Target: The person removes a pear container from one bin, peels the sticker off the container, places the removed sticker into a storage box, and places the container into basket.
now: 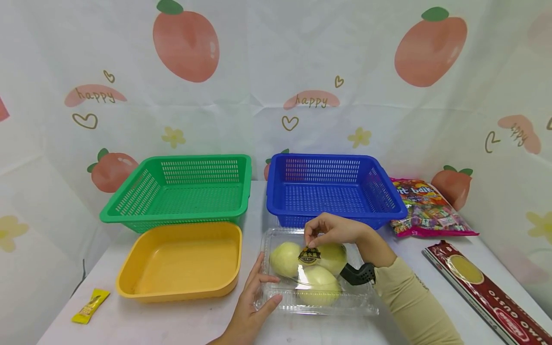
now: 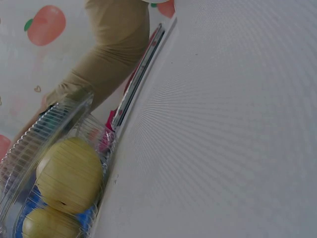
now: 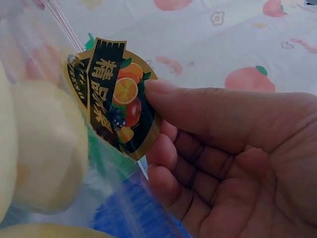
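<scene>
A clear plastic clamshell box [image 1: 280, 290] stands at the middle front, with three pale yellow-green fruits [image 1: 321, 286] inside it. On its lid is a black and gold label [image 3: 116, 99] printed with fruit pictures. My right hand [image 1: 329, 230] pinches the label's edge between thumb and fingertips; in the right wrist view that edge stands up from the lid. At the box's left front corner rests my left hand [image 1: 252, 297], fingers extended along the side and over the lid, thumb at the front rim. The left wrist view shows the box's side but no left hand.
Behind the box is a blue basket [image 1: 336, 213], with a green basket [image 1: 177, 218] to its left. A yellow basin [image 1: 181, 287] sits left of my left hand, beside a small yellow packet [image 1: 90, 305]. At right lie a candy bag [image 1: 431, 211] and a long dark red box [image 1: 487, 290].
</scene>
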{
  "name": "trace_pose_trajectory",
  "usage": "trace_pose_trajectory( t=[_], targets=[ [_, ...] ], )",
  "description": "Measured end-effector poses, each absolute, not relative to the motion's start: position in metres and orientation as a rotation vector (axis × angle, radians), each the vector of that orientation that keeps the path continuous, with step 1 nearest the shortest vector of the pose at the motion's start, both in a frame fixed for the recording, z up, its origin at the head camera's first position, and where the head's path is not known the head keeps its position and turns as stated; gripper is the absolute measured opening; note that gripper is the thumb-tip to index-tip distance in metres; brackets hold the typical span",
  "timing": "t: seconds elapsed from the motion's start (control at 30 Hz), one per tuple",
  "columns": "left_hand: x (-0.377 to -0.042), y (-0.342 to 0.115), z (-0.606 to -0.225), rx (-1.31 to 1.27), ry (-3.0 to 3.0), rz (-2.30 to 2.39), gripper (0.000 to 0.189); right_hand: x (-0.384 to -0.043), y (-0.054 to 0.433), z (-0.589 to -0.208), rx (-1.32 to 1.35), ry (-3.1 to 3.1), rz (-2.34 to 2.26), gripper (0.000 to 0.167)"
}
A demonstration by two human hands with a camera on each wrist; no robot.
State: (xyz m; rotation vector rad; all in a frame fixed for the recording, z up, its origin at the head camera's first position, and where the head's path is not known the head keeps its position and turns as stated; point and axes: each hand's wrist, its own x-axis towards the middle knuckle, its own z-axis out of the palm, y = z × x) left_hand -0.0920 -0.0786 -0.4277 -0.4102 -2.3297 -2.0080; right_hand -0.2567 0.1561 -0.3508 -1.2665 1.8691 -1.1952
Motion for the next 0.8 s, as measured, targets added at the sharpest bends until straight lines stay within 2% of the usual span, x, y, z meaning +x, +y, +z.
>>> trace_pose_trajectory(
  t=[0.8],
  targets=[
    [-0.0916,-0.0786,-0.4286,-0.434,-2.32,-2.007,0.02,-0.2565,0.1598,-0.3507,-1.217,1.82,-1.25,0.018]
  ],
)
